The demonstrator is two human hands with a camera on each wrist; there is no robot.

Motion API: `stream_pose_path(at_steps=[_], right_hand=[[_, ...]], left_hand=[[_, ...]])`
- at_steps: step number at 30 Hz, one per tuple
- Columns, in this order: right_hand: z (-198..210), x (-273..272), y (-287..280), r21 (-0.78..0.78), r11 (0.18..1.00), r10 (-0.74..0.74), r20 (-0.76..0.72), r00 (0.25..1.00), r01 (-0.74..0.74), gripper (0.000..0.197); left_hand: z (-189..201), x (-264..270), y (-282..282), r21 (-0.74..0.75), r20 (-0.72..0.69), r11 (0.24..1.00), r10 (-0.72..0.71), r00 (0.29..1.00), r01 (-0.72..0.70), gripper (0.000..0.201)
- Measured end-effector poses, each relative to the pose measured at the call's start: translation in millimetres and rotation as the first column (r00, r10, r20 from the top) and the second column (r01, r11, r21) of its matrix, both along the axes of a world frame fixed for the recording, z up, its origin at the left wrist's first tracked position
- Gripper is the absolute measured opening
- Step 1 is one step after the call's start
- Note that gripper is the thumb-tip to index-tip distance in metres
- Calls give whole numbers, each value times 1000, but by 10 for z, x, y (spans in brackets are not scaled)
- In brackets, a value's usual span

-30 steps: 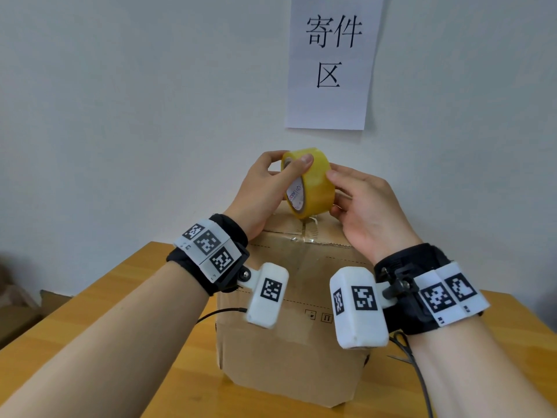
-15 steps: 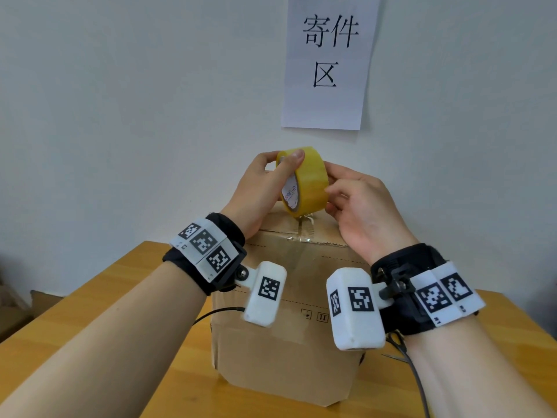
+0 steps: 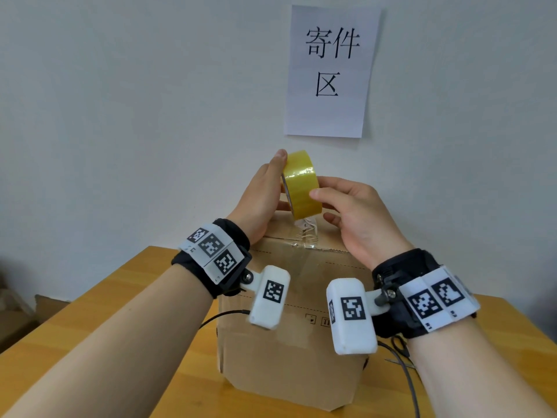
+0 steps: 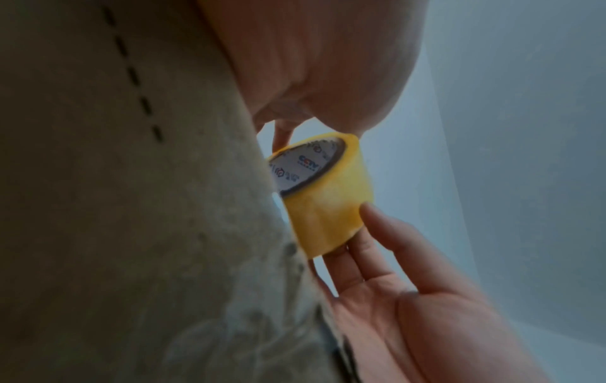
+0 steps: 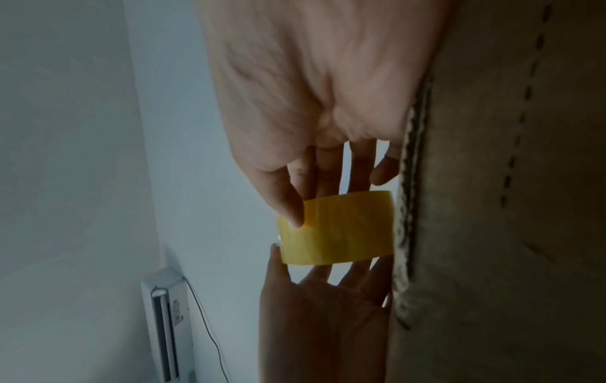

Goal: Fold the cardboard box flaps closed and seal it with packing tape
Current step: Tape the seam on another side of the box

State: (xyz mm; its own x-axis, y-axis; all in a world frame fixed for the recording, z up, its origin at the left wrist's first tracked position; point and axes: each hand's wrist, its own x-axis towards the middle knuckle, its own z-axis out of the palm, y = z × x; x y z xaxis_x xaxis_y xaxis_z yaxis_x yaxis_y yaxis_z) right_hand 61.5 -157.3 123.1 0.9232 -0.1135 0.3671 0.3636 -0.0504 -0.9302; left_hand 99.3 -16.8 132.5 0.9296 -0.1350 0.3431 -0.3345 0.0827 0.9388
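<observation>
A brown cardboard box [image 3: 289, 357] stands on the wooden table [image 3: 120, 297] with its flaps folded shut. Just above its far top edge both hands hold a yellow tape roll [image 3: 301, 184] upright. My left hand [image 3: 262, 197] grips it from the left, thumb on the upper rim. My right hand [image 3: 346, 206] pinches it from the right, with the thumb on the outer face [image 5: 341, 230] and the fingers behind. A short crinkled clear strip of tape [image 3: 306, 229] runs from the roll down to the box top. The left wrist view shows the roll's printed core [image 4: 301, 165].
A paper sign [image 3: 330, 70] hangs on the white wall right behind the box. Dark cables [image 3: 404, 369] trail on the table at the right. Cardboard pieces [image 3: 18, 315] lie low at the left. A white device [image 5: 167, 329] with a cord stands by the wall.
The roll has turned so its outer face points more toward me. My left thumb has moved up onto the rim, and my right fingers have spread out around the roll.
</observation>
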Motion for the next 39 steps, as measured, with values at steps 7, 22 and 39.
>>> stream_pose_path(at_steps=[7, 22, 39], right_hand=[[115, -89, -124, -313, 886, -241, 321, 916, 343, 16], [-56, -10, -207, -296, 910, -212, 268, 940, 290, 16], [-64, 11, -202, -268, 931, -181, 246, 952, 247, 11]], left_hand=[[-30, 38, 21, -7, 39, 998, 66, 997, -66, 32], [-124, 21, 22, 2, 282, 983, 173, 944, -181, 15], [-144, 41, -5, 6, 317, 983, 172, 933, -183, 11]])
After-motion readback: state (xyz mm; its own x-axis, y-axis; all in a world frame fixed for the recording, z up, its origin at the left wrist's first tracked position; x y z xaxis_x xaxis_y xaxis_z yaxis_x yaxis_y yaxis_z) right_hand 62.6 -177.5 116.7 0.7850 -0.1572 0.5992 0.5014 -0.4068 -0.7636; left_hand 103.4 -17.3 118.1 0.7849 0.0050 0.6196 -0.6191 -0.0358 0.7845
